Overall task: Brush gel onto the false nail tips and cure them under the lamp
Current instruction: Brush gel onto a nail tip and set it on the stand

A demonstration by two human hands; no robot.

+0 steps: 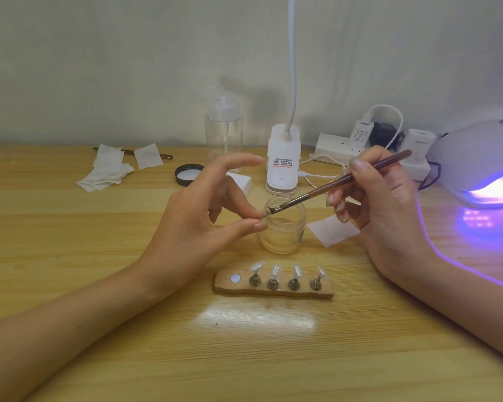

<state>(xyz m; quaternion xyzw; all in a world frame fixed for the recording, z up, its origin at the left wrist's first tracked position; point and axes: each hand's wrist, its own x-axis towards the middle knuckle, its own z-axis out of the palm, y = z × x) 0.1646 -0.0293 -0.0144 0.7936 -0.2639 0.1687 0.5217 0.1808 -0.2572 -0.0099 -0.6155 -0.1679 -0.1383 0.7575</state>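
As left hand [198, 224] pinches tip [262, 216] (forefinger raised), right hand [386, 207] grips brush [340, 182].

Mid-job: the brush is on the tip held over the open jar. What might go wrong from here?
1. The left hand only pinches the nail tip above the open jar; a slip could drop it into the gel.
2. The lamp glows nearby; stray light may start hardening gel in the jar or on the brush.
3. Either wrist could knock the holder with its four mounted tips.
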